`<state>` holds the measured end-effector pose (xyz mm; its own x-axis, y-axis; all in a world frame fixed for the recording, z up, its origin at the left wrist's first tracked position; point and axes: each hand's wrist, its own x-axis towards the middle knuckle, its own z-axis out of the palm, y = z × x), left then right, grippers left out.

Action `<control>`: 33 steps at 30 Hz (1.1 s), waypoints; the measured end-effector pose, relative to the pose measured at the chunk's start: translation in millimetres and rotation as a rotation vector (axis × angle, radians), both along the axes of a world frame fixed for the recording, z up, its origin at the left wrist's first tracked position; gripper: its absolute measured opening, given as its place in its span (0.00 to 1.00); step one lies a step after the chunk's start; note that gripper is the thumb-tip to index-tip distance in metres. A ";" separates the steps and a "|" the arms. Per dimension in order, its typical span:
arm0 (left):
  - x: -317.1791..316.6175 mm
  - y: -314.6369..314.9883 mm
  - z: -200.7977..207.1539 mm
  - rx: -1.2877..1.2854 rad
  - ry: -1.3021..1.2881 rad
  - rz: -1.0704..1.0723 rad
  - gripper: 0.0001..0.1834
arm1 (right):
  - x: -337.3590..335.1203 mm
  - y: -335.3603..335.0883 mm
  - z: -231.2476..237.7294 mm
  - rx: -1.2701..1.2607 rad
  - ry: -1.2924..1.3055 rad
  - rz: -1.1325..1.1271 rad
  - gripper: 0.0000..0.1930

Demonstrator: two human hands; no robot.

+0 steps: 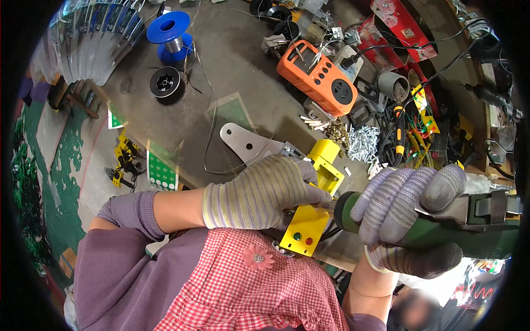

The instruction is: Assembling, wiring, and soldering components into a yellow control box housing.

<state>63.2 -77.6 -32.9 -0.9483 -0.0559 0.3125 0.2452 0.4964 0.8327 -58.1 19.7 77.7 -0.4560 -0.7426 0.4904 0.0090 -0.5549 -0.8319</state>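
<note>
My left hand (259, 193), in a striped knit glove, is closed around a yellow metal housing (303, 229) at the table's near edge. A green and a red button or lamp sit on the housing's near face. A green power screwdriver (458, 237) lies level in my gloved right hand (397, 207), fingers wrapped round its body. Its nose points left at the housing's side, close to my left fingertips; the bit's tip is hidden there. Beyond my left hand lies a silver metal plate (251, 142) with holes, next to the housing.
An orange meter (309, 71) with a socket lies beyond the housing. Loose screws (363, 142) and a black-and-orange screwdriver (398, 129) are to its right, red bins (397, 22) farther back. Far left stand a blue wire spool (157, 32) and a black spool (165, 83). Thin wire crosses the table.
</note>
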 end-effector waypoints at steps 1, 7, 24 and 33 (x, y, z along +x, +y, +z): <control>0.0 1.0 0.2 0.001 0.016 0.015 0.29 | -0.6 -1.5 3.5 -0.003 0.002 -0.002 0.29; -3.2 -3.1 -1.7 0.013 0.034 -0.009 0.29 | -26.5 -15.3 24.5 0.122 0.091 0.592 0.33; -4.0 -9.4 3.2 -0.057 -0.036 -0.094 0.39 | -45.8 15.6 44.3 0.152 0.087 0.123 0.25; -4.8 -6.2 -3.7 -0.014 -0.008 -0.074 0.35 | -38.7 30.2 19.1 0.173 -0.048 0.173 0.29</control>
<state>58.4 -83.8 -36.5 -0.9522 0.0190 0.3048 0.2748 0.4889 0.8279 -96.8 49.9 96.8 -0.3347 -0.8827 0.3298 0.1330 -0.3907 -0.9108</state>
